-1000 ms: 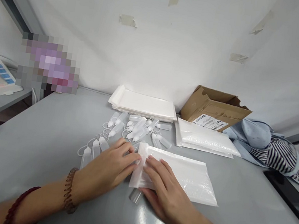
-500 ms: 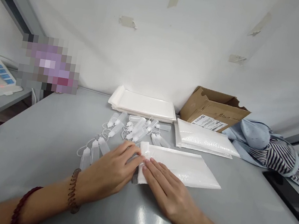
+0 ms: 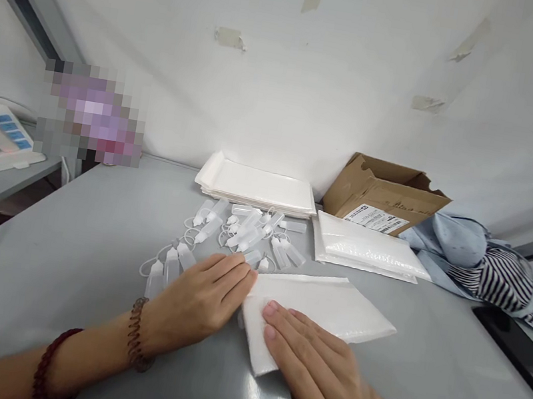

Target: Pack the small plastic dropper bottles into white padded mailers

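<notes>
An open cardboard box (image 3: 383, 194) — and just beside it, crumpled striped clothing (image 3: 501, 280).

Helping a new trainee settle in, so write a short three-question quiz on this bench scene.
1. Which lies flat on the white padded envelope: the left hand or the right hand?
2. True or false: the flaps of the cardboard box are shut.
3. What lies in a loose group just beyond the left hand?

Key: 1. The right hand. 2. False. 3. Small plastic bottles.
</notes>
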Available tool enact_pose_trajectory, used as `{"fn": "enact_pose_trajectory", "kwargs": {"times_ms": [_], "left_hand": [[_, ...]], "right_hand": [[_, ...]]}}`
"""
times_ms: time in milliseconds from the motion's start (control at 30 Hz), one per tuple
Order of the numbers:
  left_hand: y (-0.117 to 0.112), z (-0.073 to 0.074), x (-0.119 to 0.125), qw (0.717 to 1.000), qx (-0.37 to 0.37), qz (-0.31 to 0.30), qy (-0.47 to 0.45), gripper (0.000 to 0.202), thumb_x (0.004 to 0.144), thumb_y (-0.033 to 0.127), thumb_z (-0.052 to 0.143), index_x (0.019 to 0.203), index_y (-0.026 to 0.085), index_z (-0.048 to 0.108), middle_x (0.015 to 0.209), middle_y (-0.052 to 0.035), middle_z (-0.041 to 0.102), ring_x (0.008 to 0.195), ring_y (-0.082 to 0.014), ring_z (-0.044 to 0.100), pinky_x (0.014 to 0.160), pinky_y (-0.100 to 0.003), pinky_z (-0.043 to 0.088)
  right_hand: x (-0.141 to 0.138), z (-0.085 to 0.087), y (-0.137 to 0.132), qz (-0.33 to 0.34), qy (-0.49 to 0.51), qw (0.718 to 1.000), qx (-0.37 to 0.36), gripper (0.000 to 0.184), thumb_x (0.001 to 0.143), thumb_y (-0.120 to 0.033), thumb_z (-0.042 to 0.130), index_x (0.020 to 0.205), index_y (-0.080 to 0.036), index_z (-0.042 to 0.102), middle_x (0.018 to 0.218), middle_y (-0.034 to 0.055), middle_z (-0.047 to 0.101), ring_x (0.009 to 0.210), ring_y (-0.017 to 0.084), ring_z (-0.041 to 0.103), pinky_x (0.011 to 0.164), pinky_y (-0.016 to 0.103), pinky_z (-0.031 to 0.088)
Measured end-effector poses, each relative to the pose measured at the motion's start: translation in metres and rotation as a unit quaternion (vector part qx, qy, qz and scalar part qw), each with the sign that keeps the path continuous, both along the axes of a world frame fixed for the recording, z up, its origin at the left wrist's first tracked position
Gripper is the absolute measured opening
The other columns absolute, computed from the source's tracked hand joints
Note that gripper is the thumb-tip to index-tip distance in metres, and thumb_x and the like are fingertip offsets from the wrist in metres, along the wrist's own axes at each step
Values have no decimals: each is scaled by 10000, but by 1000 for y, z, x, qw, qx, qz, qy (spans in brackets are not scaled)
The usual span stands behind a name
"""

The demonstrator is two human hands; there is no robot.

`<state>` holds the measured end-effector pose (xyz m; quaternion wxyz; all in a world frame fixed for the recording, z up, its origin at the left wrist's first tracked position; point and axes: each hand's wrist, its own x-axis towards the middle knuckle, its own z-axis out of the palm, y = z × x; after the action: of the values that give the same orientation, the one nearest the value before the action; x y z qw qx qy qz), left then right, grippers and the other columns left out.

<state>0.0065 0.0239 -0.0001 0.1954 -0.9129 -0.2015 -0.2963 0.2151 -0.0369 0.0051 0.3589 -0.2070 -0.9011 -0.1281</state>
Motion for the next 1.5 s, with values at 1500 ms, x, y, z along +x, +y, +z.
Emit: {"fn": "enact_pose_trajectory", "kwargs": {"times_ms": [1500], "left_hand": [[-7, -1, -2, 993, -30, -92, -73, 210, 888, 15, 405, 972, 20, 598, 770, -123, 700, 825, -211, 673, 741, -303, 587]], "right_hand": [[-12, -11, -21, -160, 144, 973, 77, 160, 882, -200, 527, 867, -214, 686, 874, 7, 735, 889, 203, 691, 747, 260, 611]]}}
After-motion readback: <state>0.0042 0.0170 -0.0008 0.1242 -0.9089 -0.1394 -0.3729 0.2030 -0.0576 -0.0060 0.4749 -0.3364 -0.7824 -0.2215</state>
